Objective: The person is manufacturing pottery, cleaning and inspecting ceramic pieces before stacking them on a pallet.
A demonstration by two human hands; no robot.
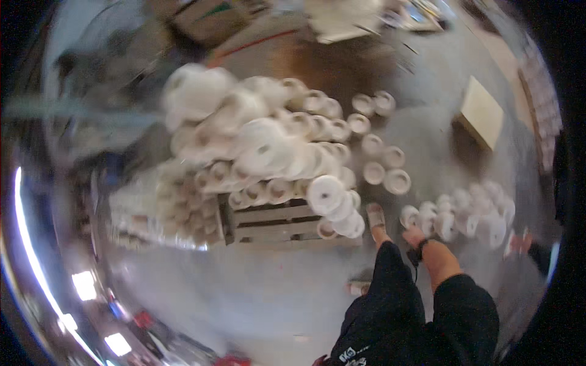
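My right hand [414, 235], with a dark band [422, 244] at the wrist, is low on the right, beside the nearest of several pale round bowl-like pieces [445, 224]. Motion smears its fingers, so I cannot tell whether it touches or holds one. These pieces stand close together in a group that stretches right from the hand. My left hand is not plainly visible. Left of my feet, a large heap of similar off-white pieces [265, 149] rises in stacks on and around a wooden pallet [274, 230]. One disc-topped stack [325, 195] is at its near right corner.
Several round pieces [397, 182] stand on the grey floor between heap and hand. Farther right is a cream box-like block [483, 113]. Another person's limb [520, 243], apparently, shows at the right rim. Wrapped stacks [152, 207] flank the pallet. My sandalled foot [375, 215] is beside the pallet.
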